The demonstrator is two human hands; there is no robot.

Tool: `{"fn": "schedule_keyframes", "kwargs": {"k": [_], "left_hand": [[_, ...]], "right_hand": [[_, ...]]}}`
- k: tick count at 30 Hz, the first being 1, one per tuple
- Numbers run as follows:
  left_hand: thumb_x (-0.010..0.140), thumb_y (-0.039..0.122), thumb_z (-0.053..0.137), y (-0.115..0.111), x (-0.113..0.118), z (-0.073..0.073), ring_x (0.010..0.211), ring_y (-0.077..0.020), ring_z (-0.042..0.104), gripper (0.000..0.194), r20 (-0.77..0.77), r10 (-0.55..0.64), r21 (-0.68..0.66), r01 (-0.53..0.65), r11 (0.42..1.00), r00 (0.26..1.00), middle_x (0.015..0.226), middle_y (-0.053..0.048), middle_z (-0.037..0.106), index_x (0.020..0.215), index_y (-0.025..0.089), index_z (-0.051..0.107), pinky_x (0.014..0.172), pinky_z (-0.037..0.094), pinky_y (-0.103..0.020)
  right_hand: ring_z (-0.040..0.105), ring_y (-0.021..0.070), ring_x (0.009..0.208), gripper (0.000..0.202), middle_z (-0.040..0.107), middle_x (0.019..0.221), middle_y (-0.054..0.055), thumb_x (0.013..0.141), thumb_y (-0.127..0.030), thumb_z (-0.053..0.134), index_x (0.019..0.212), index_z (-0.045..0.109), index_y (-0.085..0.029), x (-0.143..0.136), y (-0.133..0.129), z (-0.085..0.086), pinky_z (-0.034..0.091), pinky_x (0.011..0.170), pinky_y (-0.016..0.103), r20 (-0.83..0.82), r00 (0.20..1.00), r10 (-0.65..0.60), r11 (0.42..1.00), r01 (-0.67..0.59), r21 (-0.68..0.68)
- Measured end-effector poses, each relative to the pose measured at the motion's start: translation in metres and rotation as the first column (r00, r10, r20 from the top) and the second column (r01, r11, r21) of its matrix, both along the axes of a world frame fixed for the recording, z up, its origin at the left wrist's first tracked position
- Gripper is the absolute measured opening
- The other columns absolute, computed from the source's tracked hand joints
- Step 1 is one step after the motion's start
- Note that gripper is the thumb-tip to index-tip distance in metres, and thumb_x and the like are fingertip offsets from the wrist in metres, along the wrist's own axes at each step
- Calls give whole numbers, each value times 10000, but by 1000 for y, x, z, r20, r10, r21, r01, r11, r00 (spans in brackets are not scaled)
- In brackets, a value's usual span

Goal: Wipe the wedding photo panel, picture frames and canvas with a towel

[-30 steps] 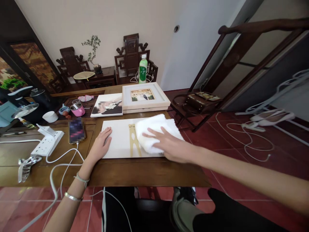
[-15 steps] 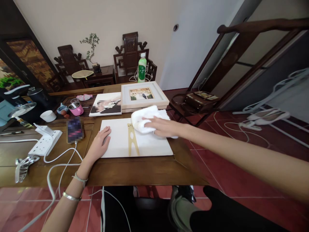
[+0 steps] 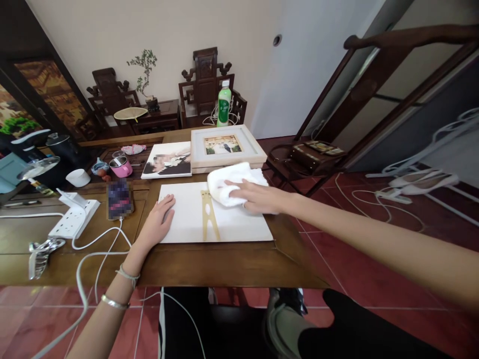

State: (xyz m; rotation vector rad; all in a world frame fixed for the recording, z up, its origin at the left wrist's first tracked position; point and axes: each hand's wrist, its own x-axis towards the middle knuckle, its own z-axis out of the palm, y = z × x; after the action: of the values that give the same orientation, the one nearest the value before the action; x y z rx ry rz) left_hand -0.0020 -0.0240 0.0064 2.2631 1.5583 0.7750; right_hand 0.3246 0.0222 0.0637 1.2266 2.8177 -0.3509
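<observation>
A flat white board (image 3: pixel 183 212) lies near the table's front edge, with a tan two-legged stand piece (image 3: pixel 208 219) on its face. My left hand (image 3: pixel 160 218) rests on the board's left end, fingers spread and holding nothing. On the board's upper right is a bunched white cloth (image 3: pixel 228 174). My right hand (image 3: pixel 258 197) grips this cloth from the right side and presses it down, its fingers partly sunk in the folds.
Behind the board are a framed picture (image 3: pixel 258 149), a photo panel (image 3: pixel 166 162) and a green bottle (image 3: pixel 223 107). To the left lie a phone (image 3: pixel 119 199), a power strip (image 3: pixel 75 219), a pink cup (image 3: pixel 121 168), a clear claw clip (image 3: pixel 41 257) and white cables.
The whole view has shifted slightly, so things appear a little further right. Both hands and the cloth keep nearly the same places on the board.
</observation>
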Motion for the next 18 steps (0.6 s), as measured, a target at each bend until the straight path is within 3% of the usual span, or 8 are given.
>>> {"fn": "schedule_keyframes", "kwargs": {"k": [5, 10, 14, 18], "left_hand": [[924, 333, 404, 0, 1, 0, 1368, -259, 394, 428, 14, 1, 4, -1, 1000, 1000, 1428, -144, 484, 1276, 152, 567, 1151, 247, -514], [928, 323, 396, 0, 2, 0, 1374, -259, 383, 427, 2, -5, 4, 5, 1000, 1000, 1430, -143, 483, 1278, 145, 566, 1153, 245, -513], [928, 314, 392, 0, 2, 0, 1373, -263, 383, 436, -6, -3, 9, 3, 1000, 1000, 1428, -157, 480, 1277, 116, 564, 1151, 251, -510], [927, 307, 400, 0, 1, -2, 1375, -262, 381, 433, -9, -13, 23, 13, 1000, 1000, 1434, -155, 474, 1282, 116, 558, 1152, 251, -509]], "right_hand": [[142, 296, 1436, 570, 310, 1527, 133, 622, 41, 411, 1109, 649, -139, 2, -65, 0, 178, 1136, 591, -67, 986, 153, 988, -155, -22], [115, 318, 1431, 593, 323, 1520, 70, 550, 51, 410, 996, 695, -216, 1, -119, -1, 218, 1091, 669, -92, 986, 138, 986, -146, -79], [155, 315, 1425, 596, 359, 1502, 53, 542, 54, 412, 977, 701, -233, 0, -128, 3, 267, 1088, 642, -83, 984, 155, 982, -163, -98], [222, 300, 1416, 546, 375, 1495, 106, 588, 42, 406, 994, 691, -186, 2, -108, 5, 270, 1095, 610, -84, 979, 183, 981, -188, -55]]}}
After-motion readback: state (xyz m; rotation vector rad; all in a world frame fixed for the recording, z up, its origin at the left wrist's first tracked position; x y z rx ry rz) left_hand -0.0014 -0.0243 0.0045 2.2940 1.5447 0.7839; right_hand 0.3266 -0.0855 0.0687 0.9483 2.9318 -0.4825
